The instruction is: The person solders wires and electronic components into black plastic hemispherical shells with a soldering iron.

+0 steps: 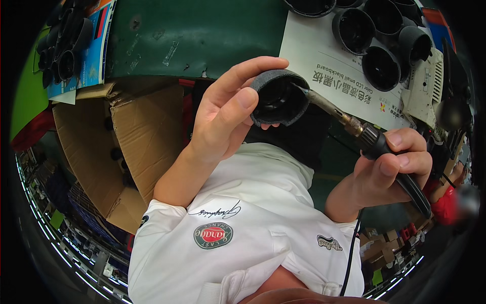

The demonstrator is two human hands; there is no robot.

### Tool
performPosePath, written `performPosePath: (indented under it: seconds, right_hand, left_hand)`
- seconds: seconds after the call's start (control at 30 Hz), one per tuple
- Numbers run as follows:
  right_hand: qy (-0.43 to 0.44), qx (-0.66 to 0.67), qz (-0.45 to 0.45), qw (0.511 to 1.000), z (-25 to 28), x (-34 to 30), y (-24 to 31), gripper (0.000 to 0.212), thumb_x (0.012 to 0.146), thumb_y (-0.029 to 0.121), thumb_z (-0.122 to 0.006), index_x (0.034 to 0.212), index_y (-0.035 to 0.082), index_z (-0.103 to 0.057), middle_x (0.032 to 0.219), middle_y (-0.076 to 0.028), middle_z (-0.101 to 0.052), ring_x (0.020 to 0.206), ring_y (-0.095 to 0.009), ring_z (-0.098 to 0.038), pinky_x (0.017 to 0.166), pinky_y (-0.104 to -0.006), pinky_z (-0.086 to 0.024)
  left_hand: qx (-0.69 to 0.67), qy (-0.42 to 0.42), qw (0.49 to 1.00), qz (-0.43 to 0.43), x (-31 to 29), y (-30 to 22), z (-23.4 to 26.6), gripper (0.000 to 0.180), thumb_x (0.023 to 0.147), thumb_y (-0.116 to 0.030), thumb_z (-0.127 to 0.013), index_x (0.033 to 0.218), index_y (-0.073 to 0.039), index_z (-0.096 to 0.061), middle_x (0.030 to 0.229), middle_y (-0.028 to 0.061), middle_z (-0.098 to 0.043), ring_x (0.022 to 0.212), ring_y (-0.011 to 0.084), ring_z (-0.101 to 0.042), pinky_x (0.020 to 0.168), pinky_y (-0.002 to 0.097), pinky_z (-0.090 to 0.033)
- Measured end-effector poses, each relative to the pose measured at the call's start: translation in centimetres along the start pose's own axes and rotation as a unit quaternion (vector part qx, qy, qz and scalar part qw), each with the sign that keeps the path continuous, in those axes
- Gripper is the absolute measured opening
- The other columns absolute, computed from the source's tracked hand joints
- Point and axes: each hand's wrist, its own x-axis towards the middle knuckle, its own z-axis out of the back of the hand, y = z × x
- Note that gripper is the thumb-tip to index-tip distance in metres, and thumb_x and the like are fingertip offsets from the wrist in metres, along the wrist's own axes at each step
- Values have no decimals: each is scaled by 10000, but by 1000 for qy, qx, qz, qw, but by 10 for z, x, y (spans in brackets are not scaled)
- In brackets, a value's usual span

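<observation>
My left hand (228, 109) holds a round black cup-shaped part (261, 83), its open side turned to the right. Thumb and fingers grip it from the left, and some fingertips show below its rim. In my right hand (392, 167) is a soldering iron (372, 139) with a black handle and a metal barrel. The iron's tip reaches the cup's right rim and points inside; whether it touches the inner wall I cannot tell. A black cord (350, 253) runs down past my right arm.
Several similar black cups (354, 30) stand on a printed white sheet (324, 76) at the far right, beside a pale vented device (428, 86). More black parts (66, 55) lie at the far left of the green table (202, 30). An open cardboard box (86, 147) sits below the table's left edge.
</observation>
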Motion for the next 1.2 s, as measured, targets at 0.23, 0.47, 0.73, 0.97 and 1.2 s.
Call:
performPosePath:
  seconds: [0.23,0.47,0.73,0.97,1.2]
  right_hand:
    - [10,-7,14,1000,2,5,-3,336,698,172,-801,794,116,-484,795,-102,-587,637,-119,-545,562,-196,-422]
    - [38,-5,23,999,5,6,-7,329,683,115,-804,795,108,-495,796,-112,-594,636,-123,-556,551,-197,-420]
    - [33,-4,4,999,2,4,-6,320,683,77,-794,792,104,-494,798,-117,-595,642,-127,-559,562,-199,-432]
    - [20,2,-22,1000,3,3,-5,320,687,77,-792,792,106,-491,791,-118,-589,653,-130,-558,600,-219,-449]
    - [-20,14,-22,999,3,-3,-5,328,709,140,-790,787,99,-474,772,-119,-588,626,-130,-548,558,-201,-444]
  left_hand:
    - [2,-13,1000,4,0,0,-3,592,894,-390,-474,1298,32,-379,1168,283,-506,974,242,-582,684,285,-512]
    - [1,-28,1000,-8,2,0,-8,591,890,-385,-474,1290,40,-386,1155,271,-521,998,252,-577,692,287,-514]
    - [1,-33,999,-6,1,0,-7,580,892,-378,-475,1282,44,-394,1152,259,-527,999,255,-579,682,289,-521]
    - [2,-40,999,-11,2,2,-8,578,895,-380,-467,1274,51,-397,1148,261,-526,964,250,-591,670,287,-524]
    - [31,-12,999,-8,3,-3,1,589,897,-392,-452,1272,58,-389,1141,261,-526,929,246,-595,659,286,-523]
